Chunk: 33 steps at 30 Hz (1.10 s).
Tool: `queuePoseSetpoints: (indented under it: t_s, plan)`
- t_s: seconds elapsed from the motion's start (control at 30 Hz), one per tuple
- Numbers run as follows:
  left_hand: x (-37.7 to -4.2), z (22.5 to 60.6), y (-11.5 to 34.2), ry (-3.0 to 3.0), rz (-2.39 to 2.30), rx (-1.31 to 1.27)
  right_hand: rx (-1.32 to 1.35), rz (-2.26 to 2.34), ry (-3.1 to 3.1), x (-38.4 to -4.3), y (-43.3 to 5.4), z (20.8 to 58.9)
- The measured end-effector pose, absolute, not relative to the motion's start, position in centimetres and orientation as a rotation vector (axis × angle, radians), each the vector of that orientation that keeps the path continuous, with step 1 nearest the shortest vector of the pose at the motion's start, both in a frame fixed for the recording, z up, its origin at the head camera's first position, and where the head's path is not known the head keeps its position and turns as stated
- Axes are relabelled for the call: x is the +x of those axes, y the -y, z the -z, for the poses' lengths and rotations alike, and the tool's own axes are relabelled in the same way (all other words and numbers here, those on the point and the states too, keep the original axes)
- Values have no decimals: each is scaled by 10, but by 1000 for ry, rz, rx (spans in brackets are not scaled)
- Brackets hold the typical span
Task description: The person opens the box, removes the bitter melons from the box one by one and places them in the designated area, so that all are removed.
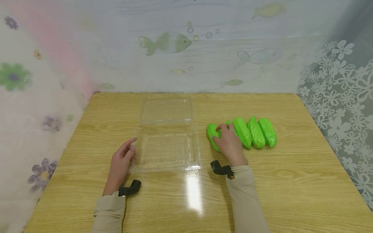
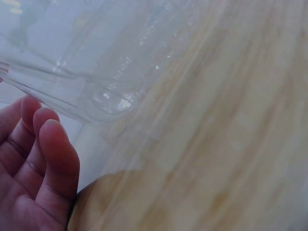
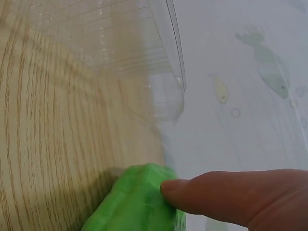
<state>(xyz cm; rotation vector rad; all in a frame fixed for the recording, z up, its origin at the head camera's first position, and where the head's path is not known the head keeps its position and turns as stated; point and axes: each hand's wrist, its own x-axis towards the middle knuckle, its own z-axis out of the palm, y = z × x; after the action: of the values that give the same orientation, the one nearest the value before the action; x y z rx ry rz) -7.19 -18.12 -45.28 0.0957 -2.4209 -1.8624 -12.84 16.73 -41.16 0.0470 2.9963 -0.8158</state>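
Observation:
My right hand (image 1: 228,142) reaches over the leftmost of a row of green ridged vegetables, its fingers bent and its thumb and forefinger on that piece (image 1: 211,131). In the right wrist view one fingertip (image 3: 175,187) presses against the green vegetable (image 3: 139,202). Part of a neighbouring green piece is hidden under this hand. My left hand (image 1: 120,161) stays by the left edge of a clear plastic clamshell box (image 1: 167,166), its fingers loosely bent. In the left wrist view these fingertips (image 2: 57,144) are right at the box's rim (image 2: 72,113), with nothing held in the palm.
The box's lid (image 1: 166,111) is folded back toward the wall. More green vegetables (image 1: 256,132) lie side by side to the right of my right hand. Around them spreads the wooden table (image 1: 303,181), its far edge against a fish-patterned curtain (image 1: 204,64).

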Motion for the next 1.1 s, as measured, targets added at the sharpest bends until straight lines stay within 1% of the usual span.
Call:
queuePoseSetpoints:
  t_s: [0.27, 0.7, 0.9, 1.1]
  plan:
    - [-78, 471, 188, 2438, 1830, 91, 61, 870, -2979, -128, -167, 412]
    - [-79, 474, 188, 2456, 1791, 80, 43, 848, -3008, -128, -168, 414]
    - [-79, 470, 187, 2443, 1810, 68, 48, 862, -3010, -129, -169, 414]
    - [-74, 455, 181, 2440, 1824, 64, 6, 991, -2987, -129, -172, 411]
